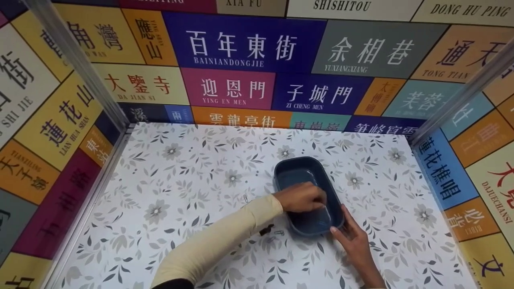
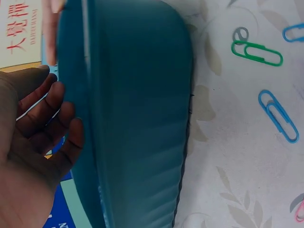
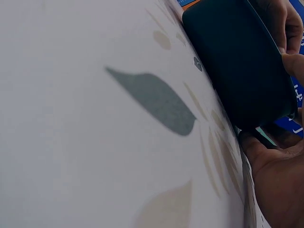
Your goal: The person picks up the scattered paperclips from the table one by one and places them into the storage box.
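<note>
While the right hand (image 1: pixel 354 233) grips one box (image 2: pixel 140 114), the left hand (image 1: pixel 303 197) curls loosely. Only the left wrist view distinguishes four coloured paperclips (image 2: pixel 278 116).

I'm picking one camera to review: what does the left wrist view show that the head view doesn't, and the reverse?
Only the left wrist view shows clip colours plainly, a green paper clip and blue paper clips, plus the palm of the left hand, fingers loosely curled.

Only the head view shows the floor of the blue container, the cream sleeve and most of the right hand, which grips the container's near corner.

Both show the left hand, the container, paper clips, the floral tabletop and lettered walls.
</note>
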### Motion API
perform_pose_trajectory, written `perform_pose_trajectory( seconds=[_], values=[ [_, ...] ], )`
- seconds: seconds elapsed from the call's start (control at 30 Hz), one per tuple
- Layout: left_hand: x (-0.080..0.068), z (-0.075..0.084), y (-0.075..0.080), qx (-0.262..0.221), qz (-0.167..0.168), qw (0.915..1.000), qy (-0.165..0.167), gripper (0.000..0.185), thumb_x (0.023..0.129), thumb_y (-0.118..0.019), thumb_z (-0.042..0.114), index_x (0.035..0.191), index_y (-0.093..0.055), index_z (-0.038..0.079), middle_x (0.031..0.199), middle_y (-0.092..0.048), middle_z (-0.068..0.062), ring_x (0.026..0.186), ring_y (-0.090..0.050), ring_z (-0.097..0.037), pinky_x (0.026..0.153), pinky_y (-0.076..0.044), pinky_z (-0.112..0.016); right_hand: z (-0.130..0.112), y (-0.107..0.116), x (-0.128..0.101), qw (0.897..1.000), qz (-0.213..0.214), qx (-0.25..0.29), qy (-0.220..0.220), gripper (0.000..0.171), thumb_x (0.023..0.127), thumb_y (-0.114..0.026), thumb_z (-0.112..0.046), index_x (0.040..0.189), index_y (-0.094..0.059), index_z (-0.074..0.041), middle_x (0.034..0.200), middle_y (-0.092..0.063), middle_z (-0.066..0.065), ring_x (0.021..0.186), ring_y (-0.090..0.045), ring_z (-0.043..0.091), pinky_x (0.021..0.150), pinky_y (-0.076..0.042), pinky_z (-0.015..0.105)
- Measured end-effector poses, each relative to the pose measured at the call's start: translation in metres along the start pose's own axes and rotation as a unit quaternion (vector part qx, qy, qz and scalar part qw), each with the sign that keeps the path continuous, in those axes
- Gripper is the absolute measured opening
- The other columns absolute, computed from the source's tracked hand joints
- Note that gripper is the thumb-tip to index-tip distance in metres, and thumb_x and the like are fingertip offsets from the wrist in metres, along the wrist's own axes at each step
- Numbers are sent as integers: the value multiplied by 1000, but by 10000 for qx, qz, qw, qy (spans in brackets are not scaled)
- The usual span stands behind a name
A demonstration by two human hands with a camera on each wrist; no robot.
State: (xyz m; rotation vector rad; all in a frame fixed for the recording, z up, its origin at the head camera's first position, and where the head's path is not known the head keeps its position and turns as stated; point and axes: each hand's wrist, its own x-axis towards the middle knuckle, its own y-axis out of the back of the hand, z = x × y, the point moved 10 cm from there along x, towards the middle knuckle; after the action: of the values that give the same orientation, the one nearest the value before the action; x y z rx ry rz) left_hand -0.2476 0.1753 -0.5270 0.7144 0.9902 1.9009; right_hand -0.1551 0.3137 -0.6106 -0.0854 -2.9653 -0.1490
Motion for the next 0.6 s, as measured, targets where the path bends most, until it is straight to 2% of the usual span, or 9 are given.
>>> perform_pose_trajectory(
  seconds=[0.17, 0.33, 0.6],
  values=[
    [-9, 6, 12, -97, 212, 9997, -118, 14, 108, -74, 19, 111, -84, 10, 107, -81, 0, 96, -72, -7, 86, -52, -13, 0, -1, 2, 9999, -41, -98, -92, 78, 100, -72, 11, 168, -35, 3, 173, -30, 29, 147, -45, -7, 113, -44, 19],
    [-20, 9, 18, -210, 357, 9990, -194, 13, 108, -74, 18, 110, -84, 10, 107, -81, 0, 95, -71, -6, 86, -52, -14, 2, -3, 2, 9998, -95, -71, -167, 79, 101, -72, 10, 168, -32, 4, 174, -27, 32, 147, -45, -9, 113, -44, 18],
    [-43, 10, 30, -507, 695, 9963, 50, 15, 107, -75, 20, 111, -84, 9, 106, -81, -1, 96, -72, -8, 88, -52, -14, 2, -2, 1, 9997, 6, -112, -217, 79, 99, -74, 11, 167, -34, 5, 173, -29, 29, 146, -45, -11, 112, -44, 17]
  ],
)
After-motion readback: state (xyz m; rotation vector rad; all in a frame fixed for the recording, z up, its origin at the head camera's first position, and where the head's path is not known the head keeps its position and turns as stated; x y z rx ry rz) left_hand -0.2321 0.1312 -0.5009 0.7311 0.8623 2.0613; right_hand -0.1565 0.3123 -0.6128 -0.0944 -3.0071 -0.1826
